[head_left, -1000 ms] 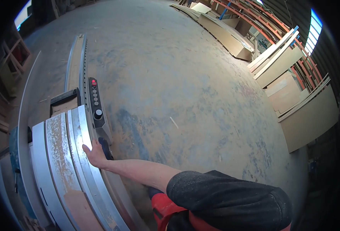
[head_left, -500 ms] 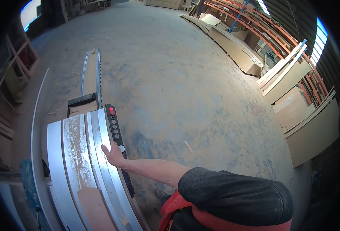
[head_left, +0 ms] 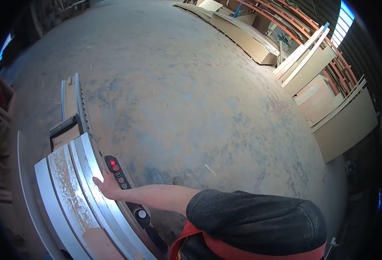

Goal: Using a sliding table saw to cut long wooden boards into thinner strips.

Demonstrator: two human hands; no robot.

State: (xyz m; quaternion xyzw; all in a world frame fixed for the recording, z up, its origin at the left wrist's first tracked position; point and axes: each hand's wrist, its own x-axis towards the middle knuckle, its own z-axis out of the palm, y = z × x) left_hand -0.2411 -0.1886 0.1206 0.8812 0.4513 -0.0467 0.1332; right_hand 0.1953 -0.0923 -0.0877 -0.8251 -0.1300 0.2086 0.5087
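Observation:
My right hand (head_left: 108,185) lies on the near right edge of a long silver metal machine table (head_left: 87,156). Its thumb is spread to the left on the metal, and the fingers stretch forward along the edge. Just right of the hand is a black control panel (head_left: 122,177) with red and dark buttons and a white round knob (head_left: 142,214). On the table's top lies a reddish-brown flat board (head_left: 100,243), cut off by the lower edge. Pale dust covers the strip in front of it. My left hand is out of view.
Beyond the table runs a rail track (head_left: 71,97) with a black frame (head_left: 64,131). A thin metal plate (head_left: 25,182) stands along the left. Leaning sheets (head_left: 347,123), a long stack of boards (head_left: 243,39) and orange racking (head_left: 286,21) line the right. A wood scrap (head_left: 210,170) lies on the floor.
The table and my right hand have slid forward past the control panel, whose white knob is now behind the hand. The view has swung to the right.

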